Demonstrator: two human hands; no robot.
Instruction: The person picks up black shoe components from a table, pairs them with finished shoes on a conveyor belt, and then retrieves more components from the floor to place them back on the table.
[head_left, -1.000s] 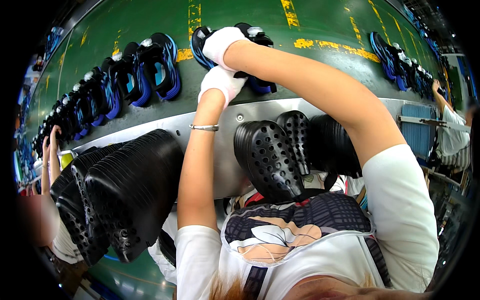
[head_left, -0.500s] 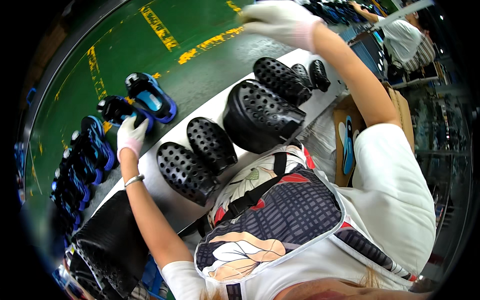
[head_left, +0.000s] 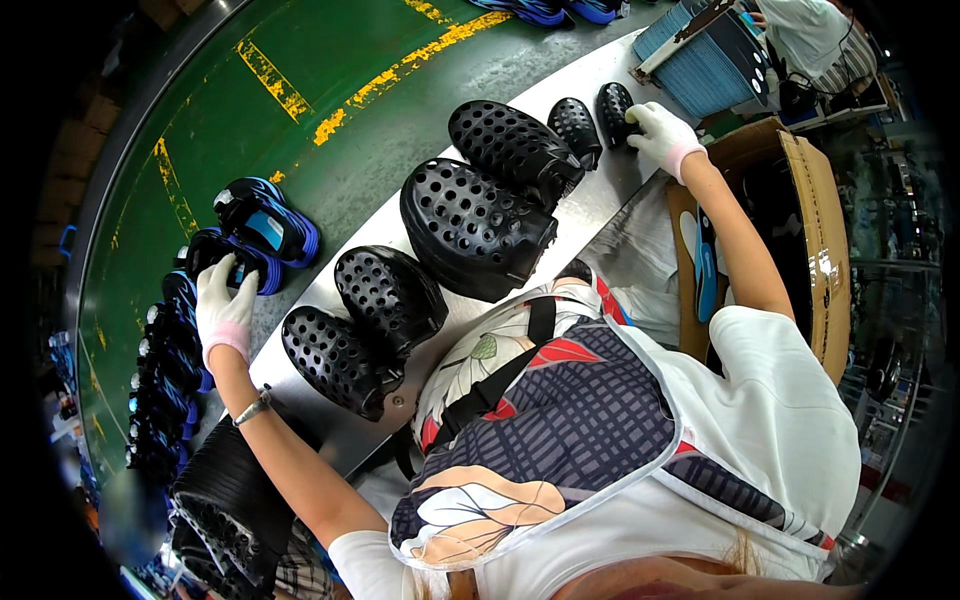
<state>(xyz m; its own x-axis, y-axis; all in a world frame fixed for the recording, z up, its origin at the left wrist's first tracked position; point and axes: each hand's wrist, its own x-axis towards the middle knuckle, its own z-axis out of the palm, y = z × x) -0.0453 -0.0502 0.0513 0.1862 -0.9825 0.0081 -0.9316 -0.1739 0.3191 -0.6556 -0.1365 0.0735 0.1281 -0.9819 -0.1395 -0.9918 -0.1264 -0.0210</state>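
L hand on blue shoe

- My left hand reaches past black perforated clogs crowding the metal ledge.
- Green belt lies open beyond; blue-black shoes line its left.

Open brown cardboard box at right beside the metal bench, white label on blue-black shoe at left

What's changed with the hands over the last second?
The two hands were together on one blue shoe on the belt. Now they are spread: the left hand rests on a blue shoe at the left, and the right hand has come down onto a small black clog. The other clogs are unchanged.
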